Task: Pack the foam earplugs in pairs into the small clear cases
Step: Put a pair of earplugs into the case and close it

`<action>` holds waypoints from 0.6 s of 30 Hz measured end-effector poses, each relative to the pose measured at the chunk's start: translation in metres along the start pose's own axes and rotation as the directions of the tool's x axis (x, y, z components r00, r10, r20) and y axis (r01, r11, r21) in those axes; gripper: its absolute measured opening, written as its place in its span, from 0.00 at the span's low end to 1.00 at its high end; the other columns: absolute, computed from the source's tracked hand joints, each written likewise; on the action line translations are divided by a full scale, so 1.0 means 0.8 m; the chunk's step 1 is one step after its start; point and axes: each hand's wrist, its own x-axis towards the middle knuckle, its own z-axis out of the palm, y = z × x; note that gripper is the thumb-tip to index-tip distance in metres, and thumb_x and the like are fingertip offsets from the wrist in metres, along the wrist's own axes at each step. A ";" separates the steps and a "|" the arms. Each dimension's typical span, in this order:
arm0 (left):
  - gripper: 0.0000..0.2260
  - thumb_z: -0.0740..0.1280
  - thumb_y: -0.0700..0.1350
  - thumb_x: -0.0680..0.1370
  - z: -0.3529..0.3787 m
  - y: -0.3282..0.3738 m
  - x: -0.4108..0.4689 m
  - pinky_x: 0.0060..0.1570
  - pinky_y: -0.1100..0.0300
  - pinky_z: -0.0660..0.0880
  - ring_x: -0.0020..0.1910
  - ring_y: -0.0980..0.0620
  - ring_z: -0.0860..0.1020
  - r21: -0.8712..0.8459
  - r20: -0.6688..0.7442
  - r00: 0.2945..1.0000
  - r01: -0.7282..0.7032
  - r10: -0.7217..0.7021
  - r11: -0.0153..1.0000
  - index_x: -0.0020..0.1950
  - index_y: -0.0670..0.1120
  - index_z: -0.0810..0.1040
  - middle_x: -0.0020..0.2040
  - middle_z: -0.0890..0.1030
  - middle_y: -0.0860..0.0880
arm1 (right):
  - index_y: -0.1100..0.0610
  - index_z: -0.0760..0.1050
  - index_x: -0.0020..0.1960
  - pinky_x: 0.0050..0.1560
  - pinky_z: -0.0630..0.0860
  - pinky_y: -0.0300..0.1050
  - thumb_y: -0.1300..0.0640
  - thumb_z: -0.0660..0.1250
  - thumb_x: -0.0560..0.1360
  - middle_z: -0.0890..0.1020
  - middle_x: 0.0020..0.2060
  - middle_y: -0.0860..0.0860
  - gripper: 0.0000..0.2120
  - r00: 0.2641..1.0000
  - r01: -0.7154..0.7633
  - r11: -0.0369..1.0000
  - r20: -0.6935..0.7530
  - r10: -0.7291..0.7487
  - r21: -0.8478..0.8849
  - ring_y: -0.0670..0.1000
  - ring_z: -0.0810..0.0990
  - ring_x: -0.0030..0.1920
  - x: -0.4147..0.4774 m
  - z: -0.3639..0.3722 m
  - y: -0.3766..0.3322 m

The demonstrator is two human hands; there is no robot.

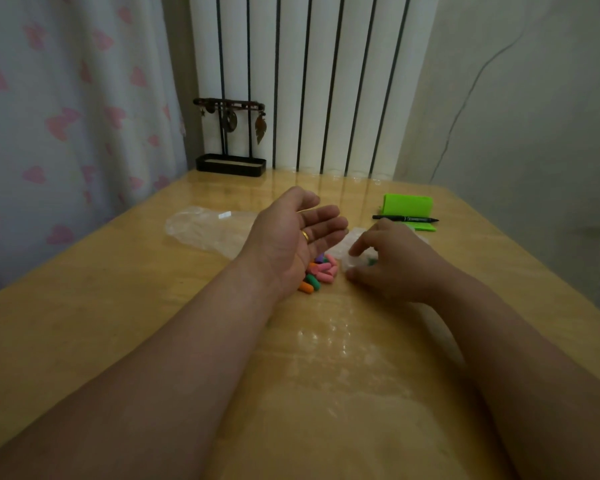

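Note:
A small heap of foam earplugs (318,273), pink, orange, green and purple, lies on the wooden table (84,306) near its middle. My left hand (291,233) hovers just above and left of the heap, palm up, fingers relaxed and empty, a gold ring on one finger. To the right, my right hand (392,261) is on the table, its curled fingers pinching a small clear case (355,262) with something green inside. More clear cases (347,242) lie behind it, partly hidden by the hand.
A crumpled clear plastic bag (205,230) lies at the left of the hands. A green box (407,206) and a black marker (406,219) sit at the back right. A black jewellery stand (231,140) stands at the far edge by the radiator.

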 end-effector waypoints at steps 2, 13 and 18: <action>0.11 0.67 0.42 0.83 0.000 -0.001 -0.001 0.44 0.52 0.86 0.42 0.46 0.88 0.002 0.004 1.000 0.010 -0.010 1.000 0.64 0.39 0.79 0.47 0.86 0.41 | 0.46 0.82 0.63 0.54 0.68 0.43 0.38 0.76 0.74 0.74 0.55 0.46 0.21 1.000 0.013 1.000 -0.003 -0.013 0.002 0.47 0.71 0.58 0.000 -0.001 -0.001; 0.08 0.64 0.47 0.88 0.003 -0.011 -0.007 0.45 0.52 0.87 0.46 0.45 0.88 0.532 -0.005 0.992 -0.102 0.123 0.841 0.60 0.45 0.79 0.51 0.87 0.42 | 0.47 0.78 0.66 0.46 0.75 0.41 0.43 0.75 0.77 0.80 0.51 0.43 0.20 0.987 -0.032 0.948 -0.137 0.079 0.317 0.43 0.79 0.49 -0.011 -0.011 -0.006; 0.08 0.63 0.52 0.88 0.006 -0.020 -0.011 0.32 0.63 0.82 0.39 0.48 0.83 0.774 0.092 0.980 -0.183 0.179 0.606 0.61 0.49 0.77 0.50 0.85 0.43 | 0.45 0.80 0.60 0.44 0.78 0.43 0.40 0.73 0.76 0.82 0.47 0.42 0.16 0.978 0.028 0.929 -0.202 0.051 0.370 0.42 0.80 0.46 -0.017 -0.015 -0.012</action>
